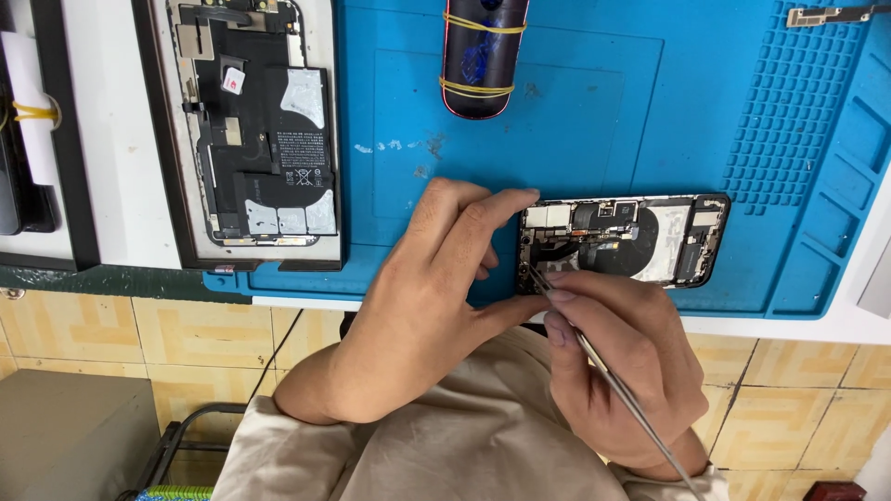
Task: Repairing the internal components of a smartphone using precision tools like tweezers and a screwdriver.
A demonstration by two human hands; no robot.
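Observation:
An opened phone body (pixel 640 239) lies on the blue work mat (pixel 575 121), its dark inner parts and metal shields showing. My left hand (pixel 427 297) clasps the phone's left end, with the index finger on its top corner and the thumb under its lower edge. My right hand (pixel 622 371) holds thin metal tweezers (pixel 603 371) like a pen. Their tip rests at the phone's lower left corner, beside my left thumb.
A second opened phone (pixel 264 121) with a black battery lies at the upper left, half on the mat. A dark phone bound with yellow rubber bands (pixel 483 56) sits at the top centre. A small metal part (pixel 826 14) lies at the top right. Tiled floor (pixel 148 343) shows below the table edge.

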